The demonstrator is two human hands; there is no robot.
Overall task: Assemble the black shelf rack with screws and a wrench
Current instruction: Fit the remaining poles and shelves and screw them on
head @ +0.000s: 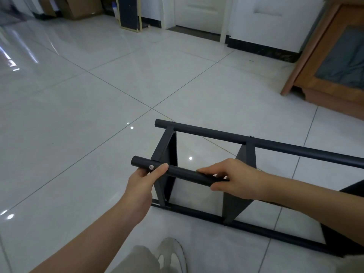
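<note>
The black shelf rack lies on its side on the white tiled floor, with round black tubes joined by flat black panels. My left hand grips the near upper tube close to its left end, the thumb beside a silver screw set in the tube. My right hand holds the same tube farther right, fingers over the top and thumb underneath. A far tube runs to the right edge, and a lower tube rests on the floor. No wrench is in view.
A wooden cabinet stands at the right. White doors and a black baseboard line the far wall. Cardboard boxes and a framed dark panel lean at the back left. My shoe is at the bottom.
</note>
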